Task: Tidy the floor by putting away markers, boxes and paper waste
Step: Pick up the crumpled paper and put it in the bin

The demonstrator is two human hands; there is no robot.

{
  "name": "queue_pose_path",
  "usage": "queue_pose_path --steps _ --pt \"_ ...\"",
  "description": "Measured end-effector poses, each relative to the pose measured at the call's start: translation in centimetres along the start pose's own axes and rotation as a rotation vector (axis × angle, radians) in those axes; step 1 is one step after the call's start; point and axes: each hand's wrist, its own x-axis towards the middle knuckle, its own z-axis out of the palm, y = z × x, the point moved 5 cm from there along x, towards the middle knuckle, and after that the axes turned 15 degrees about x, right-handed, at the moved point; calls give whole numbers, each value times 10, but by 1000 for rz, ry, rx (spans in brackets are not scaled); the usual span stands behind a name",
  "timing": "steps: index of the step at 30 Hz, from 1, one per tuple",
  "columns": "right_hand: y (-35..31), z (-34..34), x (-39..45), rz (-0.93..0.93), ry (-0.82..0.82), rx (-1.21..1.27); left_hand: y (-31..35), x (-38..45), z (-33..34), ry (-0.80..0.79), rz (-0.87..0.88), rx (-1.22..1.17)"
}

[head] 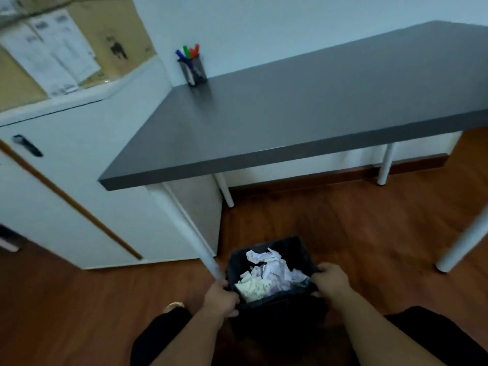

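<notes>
Both hands hold the black bin (266, 260) by its rim: left hand (221, 299) closed on the edge at 9 o'clock, right hand (331, 282) closed at 3 o'clock. Crumpled white paper (264, 276) fills it loosely, so keeping it level and lowering it gently beside the white leg at 11 o'clock should stop spills. Markers (188, 52) stand in a mesh cup on the smooth grey tabletop (303, 107).
</notes>
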Motion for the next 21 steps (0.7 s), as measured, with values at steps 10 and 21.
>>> queue_pose_path --steps 10,21 --pt "-18 237 -50 -173 -236 -52 -146 28 -169 394 -112 -82" --pt "-35 375 -20 -307 -194 -254 -214 103 -253 452 -56 -192"
